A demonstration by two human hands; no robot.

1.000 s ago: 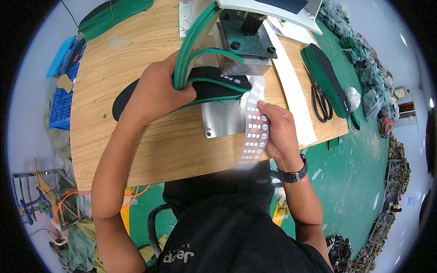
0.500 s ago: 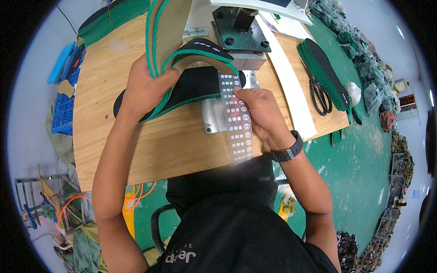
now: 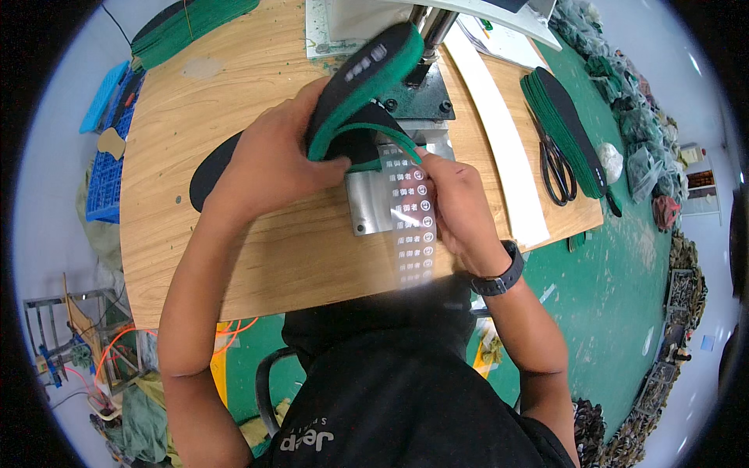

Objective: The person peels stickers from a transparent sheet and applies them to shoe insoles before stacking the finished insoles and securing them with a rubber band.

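Observation:
My left hand [image 3: 285, 156] is closed around black insoles with green foam undersides [image 3: 367, 82], which curl upward above the metal plate [image 3: 368, 204]. Its thumb points toward the plate. Another black insole [image 3: 211, 171] lies flat on the table, partly hidden beneath my left hand and forearm. My right hand [image 3: 462, 199] pinches the side of a clear film strip [image 3: 412, 210] printed with rows of white marks. The strip hangs over the plate toward the table's front edge. My right fingertips also meet the bent green edge of an insole; whether they grip it, I cannot tell.
A press with a dark head block [image 3: 425, 100] stands just beyond my hands. To the right are a long white strip [image 3: 499, 140], black-handled scissors [image 3: 556, 171] and an insole stack [image 3: 566, 129]. More insoles [image 3: 183, 31] are piled far left, near a blue crate [image 3: 105, 183].
My left hand has turned and moved slightly up and right; the insoles' black printed face now shows instead of their beige undersides. My right hand has shifted slightly right, still holding the film.

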